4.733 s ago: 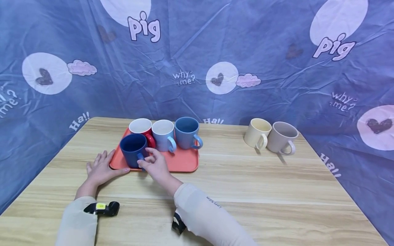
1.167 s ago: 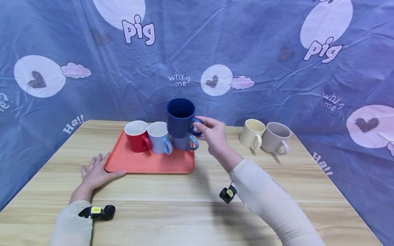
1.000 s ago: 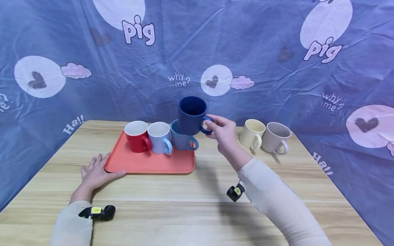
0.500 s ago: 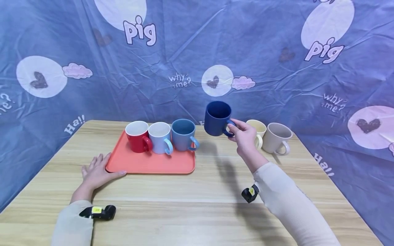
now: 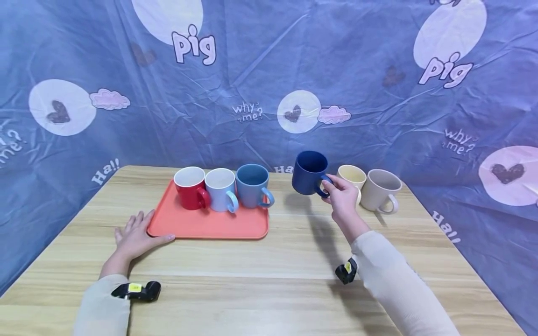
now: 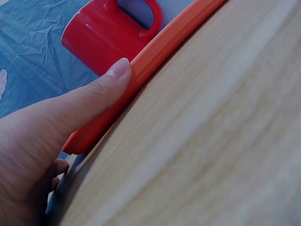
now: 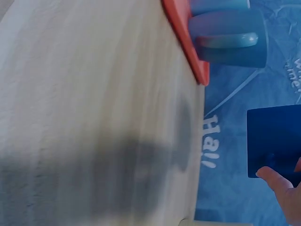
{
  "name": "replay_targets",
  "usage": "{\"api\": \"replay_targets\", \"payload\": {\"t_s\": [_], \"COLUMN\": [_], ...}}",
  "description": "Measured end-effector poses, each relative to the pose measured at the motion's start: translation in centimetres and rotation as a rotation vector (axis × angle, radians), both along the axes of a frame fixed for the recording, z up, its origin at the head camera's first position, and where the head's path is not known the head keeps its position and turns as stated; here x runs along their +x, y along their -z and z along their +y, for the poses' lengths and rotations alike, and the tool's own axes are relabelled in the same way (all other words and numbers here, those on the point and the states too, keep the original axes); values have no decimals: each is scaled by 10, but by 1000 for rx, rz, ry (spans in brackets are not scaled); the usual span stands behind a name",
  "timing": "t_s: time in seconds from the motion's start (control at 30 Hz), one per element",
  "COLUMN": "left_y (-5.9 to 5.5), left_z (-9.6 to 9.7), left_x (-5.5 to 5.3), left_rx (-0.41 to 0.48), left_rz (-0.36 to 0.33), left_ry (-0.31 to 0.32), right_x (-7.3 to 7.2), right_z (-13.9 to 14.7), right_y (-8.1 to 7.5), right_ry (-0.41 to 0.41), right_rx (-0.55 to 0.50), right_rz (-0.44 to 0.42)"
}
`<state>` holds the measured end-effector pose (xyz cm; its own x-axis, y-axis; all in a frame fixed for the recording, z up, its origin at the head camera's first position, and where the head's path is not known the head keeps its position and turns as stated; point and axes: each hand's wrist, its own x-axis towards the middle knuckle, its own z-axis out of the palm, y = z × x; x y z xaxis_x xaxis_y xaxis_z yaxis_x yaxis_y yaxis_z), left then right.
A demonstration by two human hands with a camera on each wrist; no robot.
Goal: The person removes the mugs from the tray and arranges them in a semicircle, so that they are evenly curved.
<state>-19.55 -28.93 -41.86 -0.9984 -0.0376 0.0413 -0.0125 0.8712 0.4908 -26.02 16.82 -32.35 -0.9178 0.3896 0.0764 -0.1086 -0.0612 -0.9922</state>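
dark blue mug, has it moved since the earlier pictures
Yes, rightward in the head view: the dark blue mug, earlier over the tray, is now held right of it.

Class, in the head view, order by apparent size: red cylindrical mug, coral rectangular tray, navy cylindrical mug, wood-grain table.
1. Wood-grain table
2. Coral tray
3. Navy mug and red mug: too alike to rank.

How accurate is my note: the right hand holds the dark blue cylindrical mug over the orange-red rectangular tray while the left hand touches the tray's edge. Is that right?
No: the head view shows the right hand holding the dark blue cylindrical mug above the wooden table, right of the orange-red rectangular tray, not over it. The left hand does touch the tray's edge.
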Motion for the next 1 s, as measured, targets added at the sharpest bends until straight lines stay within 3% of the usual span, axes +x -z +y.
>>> {"api": "replay_targets", "payload": {"t_s": [0.43,1.0], "left_y": [0,0], "left_z": [0,0], "left_x": [0,-1], "left_rx": [-5,-10], "left_rz": [-13,-12], "left_ry": [-5,-3], "right_x": [-5,-10], "right_z": [11,25], "right_y": [28,46], "right_ry": [67,142], "right_rx": [24,70], "right_rz": [19,-20]}}
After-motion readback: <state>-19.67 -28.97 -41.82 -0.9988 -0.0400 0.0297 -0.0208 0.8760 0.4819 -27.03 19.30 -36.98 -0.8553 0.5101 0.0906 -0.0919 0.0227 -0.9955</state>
